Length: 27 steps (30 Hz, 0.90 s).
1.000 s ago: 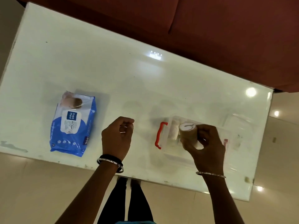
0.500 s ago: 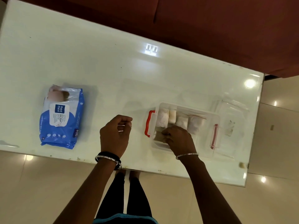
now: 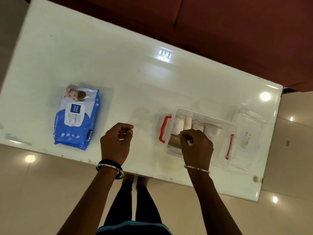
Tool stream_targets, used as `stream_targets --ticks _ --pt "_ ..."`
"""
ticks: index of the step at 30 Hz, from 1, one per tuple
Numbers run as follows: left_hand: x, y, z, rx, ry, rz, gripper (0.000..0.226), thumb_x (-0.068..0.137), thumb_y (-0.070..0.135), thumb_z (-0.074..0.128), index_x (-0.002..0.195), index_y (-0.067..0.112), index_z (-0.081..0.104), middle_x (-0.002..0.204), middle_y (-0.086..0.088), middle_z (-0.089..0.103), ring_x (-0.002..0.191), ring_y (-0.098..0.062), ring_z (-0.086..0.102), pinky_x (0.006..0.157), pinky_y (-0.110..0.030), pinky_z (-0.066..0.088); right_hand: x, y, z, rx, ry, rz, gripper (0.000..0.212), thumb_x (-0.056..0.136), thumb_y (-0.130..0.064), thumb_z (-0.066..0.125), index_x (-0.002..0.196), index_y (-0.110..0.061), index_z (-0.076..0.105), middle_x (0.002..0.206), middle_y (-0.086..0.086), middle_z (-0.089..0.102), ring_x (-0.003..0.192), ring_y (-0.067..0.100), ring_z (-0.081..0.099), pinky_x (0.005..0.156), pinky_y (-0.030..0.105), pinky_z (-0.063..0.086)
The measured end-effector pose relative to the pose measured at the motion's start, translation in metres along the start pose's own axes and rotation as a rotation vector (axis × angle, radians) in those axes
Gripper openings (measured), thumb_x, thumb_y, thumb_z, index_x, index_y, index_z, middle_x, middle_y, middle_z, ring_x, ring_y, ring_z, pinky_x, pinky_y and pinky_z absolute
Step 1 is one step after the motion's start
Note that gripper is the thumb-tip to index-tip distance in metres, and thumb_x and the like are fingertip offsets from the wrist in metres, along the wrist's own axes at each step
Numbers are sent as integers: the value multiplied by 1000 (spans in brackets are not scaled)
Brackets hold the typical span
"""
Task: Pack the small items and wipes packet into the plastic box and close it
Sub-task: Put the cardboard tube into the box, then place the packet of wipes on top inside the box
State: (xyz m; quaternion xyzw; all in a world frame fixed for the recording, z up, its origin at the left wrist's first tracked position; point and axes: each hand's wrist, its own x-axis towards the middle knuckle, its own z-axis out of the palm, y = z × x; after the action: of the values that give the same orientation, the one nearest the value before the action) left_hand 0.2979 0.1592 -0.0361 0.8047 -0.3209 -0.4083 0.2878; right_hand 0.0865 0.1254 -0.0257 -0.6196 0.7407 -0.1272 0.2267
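The right hand (image 3: 196, 146) reaches down into the plastic box (image 3: 220, 160), fingers curled together on a brown roll (image 3: 174, 141) at its left end. Left of the box, the left hand (image 3: 116, 143) hovers in a loose, empty fist (bangles at the wrist). The wipes packet (image 3: 77, 116) lies further left on the desk (image 3: 135, 78).

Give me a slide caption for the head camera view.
Right hand tucks a roll into the clear box; wipes packet waits.

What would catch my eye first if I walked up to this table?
Probably the blue wipes packet, lying alone at the table's left. Then the clear plastic box with red latches on the right, where the right hand reaches in among small white rolls. The left hand hovers curled between them.
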Motion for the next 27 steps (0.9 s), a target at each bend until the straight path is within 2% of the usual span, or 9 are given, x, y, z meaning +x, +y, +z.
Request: stream_targets --ticks 2,5,11,13,16,20,23,25,27 --pt "6 -6 -13 -31 31 -35 13 88 10 62 95 19 68 91 -3 71 84 -20 69 79 -42 59 -5 -25 6 47 42 -114 8 79 -8 76 80 -16 75 79 -2 73 73 18 69 64 32 55" --pt "12 -16 -33 -54 98 -68 13 88 11 62 94 21 67 90 -3 71 83 -20 68 80 -42 59 -10 -65 26 88 51 -308 9 78 -7 77 80 -15 74 80 -3 73 76 18 65 70 23 48" --pt "19 -53 -71 -138 246 -245 8 86 16 66 94 14 66 92 -9 71 87 -27 69 83 -47 57 1 -147 85 150 -223 -434 10 88 -16 66 95 -13 73 92 1 71 89 20 63 73 35 56" --pt "19 -66 -80 -154 303 -327 12 84 16 67 95 11 67 90 -9 71 84 -29 69 83 -46 56 10 -169 107 172 -370 -363 22 91 -23 64 111 -13 68 103 3 69 98 22 62 82 39 55" --pt "17 -82 -90 -189 444 -437 19 81 19 70 95 13 60 85 -8 68 82 -34 69 85 -44 53 24 -196 135 269 -534 -121 52 86 -32 72 131 -10 55 124 10 61 111 27 62 95 42 51" --pt "22 -100 -98 -420 496 -712 44 78 28 75 108 13 47 99 -16 64 88 -34 66 90 -49 53 41 -218 169 304 -608 20 75 82 -37 77 143 -12 41 140 12 52 124 28 57 105 42 48" --pt "33 -106 -105 -790 360 -819 41 81 27 73 114 9 57 108 -16 66 97 -29 66 86 -43 56 52 -225 188 402 -652 218 64 81 -38 78 133 -10 53 129 11 63 118 30 62 101 44 52" --pt "39 -106 -107 -878 275 -795 18 84 28 70 98 19 65 111 -13 70 101 -28 68 83 -40 55 56 -225 195 417 -650 268 53 80 -37 78 121 -7 63 117 13 69 109 33 66 95 48 56" --pt "44 -108 -108 -883 270 -811 13 83 30 70 93 23 63 112 -10 70 103 -26 67 81 -38 53 57 -222 199 393 -646 264 48 80 -38 79 111 -3 67 106 15 72 100 33 68 91 49 57"
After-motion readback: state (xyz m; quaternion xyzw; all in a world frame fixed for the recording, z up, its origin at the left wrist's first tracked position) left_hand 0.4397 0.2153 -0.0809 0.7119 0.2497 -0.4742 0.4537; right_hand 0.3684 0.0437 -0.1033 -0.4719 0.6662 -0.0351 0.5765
